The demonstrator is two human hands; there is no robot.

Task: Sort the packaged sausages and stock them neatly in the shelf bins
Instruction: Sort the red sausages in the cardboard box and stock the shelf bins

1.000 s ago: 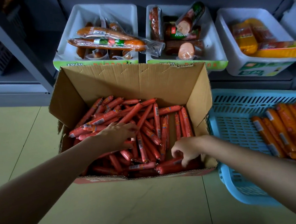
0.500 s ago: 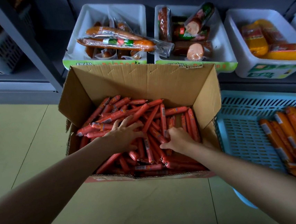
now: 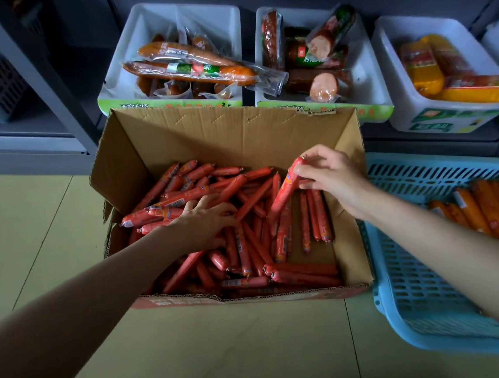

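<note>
Pale yellow-green tiled floor (image 3: 49, 238) in front of a grey metal shelf unit (image 3: 33, 72); dim light.

Item: open brown cardboard box (image 3: 221, 133) on the floor, holding a loose heap of thin red-wrapped sausage sticks (image 3: 248, 250).

Item: right hand (image 3: 329, 175), half a second ago pressed low into the heap, now raised near the box's far right corner. Fingers (image 3: 315, 158) curled, thumb opposed, pinching the upper end of one red sausage stick (image 3: 285, 191); its lower end trails down toward the heap below the fingertips.

Item: left hand (image 3: 205, 217), little moved, fingers spread fairly straight and lying on the sticks left of the lifted one; whether it grips any cannot be told.

Item: light blue perforated plastic basket (image 3: 417, 264), just right of the right wrist, with orange-wrapped sausages (image 3: 494, 211) in its far end.

Item: three white plastic shelf bins beyond the fingers: left bin (image 3: 165, 20) with long vacuum-packed sausages, middle bin (image 3: 364, 65) with thick dark sausages, right bin (image 3: 411, 112) with yellow packs.

Assessment: one stick picked and ready for placing; almost all stock remains in the box.
</note>
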